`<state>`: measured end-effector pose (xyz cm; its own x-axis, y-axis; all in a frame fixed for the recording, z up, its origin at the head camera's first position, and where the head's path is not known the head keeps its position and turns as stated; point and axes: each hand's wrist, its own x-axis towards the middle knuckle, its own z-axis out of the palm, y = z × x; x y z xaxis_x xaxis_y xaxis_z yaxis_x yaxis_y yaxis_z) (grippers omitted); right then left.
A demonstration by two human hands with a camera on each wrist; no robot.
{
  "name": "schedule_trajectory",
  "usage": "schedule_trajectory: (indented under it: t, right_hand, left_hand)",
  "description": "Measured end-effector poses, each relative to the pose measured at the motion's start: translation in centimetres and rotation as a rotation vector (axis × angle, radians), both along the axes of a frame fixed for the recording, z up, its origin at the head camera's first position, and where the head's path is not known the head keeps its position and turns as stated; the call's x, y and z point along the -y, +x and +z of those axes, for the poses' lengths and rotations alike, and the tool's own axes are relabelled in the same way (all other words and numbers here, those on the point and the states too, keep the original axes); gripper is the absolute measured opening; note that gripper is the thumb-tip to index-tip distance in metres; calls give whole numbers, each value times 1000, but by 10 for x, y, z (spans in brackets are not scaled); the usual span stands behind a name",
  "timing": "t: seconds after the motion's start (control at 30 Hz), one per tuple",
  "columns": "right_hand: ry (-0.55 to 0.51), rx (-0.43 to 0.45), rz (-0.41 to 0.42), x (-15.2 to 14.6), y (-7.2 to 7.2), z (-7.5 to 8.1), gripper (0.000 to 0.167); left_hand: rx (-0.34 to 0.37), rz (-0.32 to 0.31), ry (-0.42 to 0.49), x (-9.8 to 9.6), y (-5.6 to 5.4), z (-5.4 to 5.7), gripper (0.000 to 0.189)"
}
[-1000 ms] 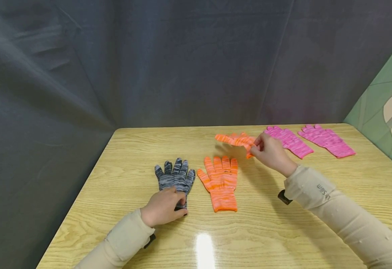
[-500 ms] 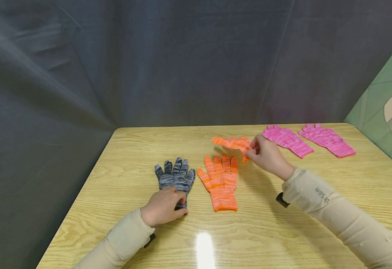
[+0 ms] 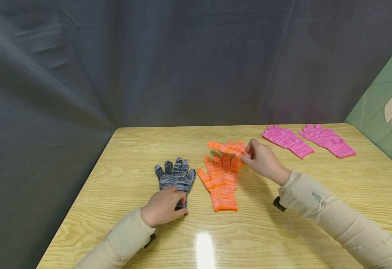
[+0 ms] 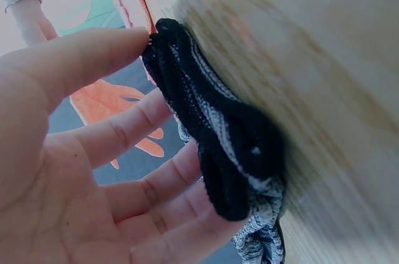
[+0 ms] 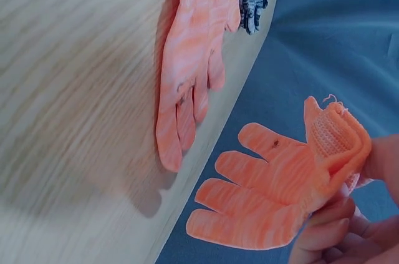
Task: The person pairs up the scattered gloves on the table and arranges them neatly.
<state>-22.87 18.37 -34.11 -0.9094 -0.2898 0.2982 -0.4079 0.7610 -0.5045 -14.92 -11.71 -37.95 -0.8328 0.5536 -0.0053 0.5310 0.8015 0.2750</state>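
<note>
My right hand (image 3: 264, 160) pinches an orange knitted glove (image 5: 262, 189) by its cuff. This glove hangs tilted behind a second orange glove (image 3: 223, 186), which lies flat on the table with its fingers pointing away. In the right wrist view, the raised glove's cuff opening (image 5: 333, 136) shows, its fingers spread to the left. My left hand (image 3: 164, 206) rests at the cuff of a black-and-grey glove (image 3: 176, 178) lying to the left. The left wrist view shows relaxed fingers with the thumb and fingertips touching the black cuff (image 4: 212, 120).
Two pink gloves (image 3: 288, 141) (image 3: 328, 141) lie side by side near the far right edge of the wooden table (image 3: 283, 239). A dark cloth (image 3: 196, 67) hangs behind and to the left. At the right is a green patterned panel (image 3: 384, 101).
My right hand has moved left and a little nearer with the orange glove, away from the pink gloves. The left hand has stayed in place on the black-and-grey glove.
</note>
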Motion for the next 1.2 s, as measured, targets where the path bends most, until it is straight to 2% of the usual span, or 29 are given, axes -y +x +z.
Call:
schedule_trajectory:
  t: [0.87,1.2]
  right_hand:
    - [-3,61,63,16,10,-11,18]
    - [3,93,58,21,14,-14,16]
  left_hand:
    - [-9,-2,3,0,2,2,19]
    - [-16,-1,0,0,1,0,19]
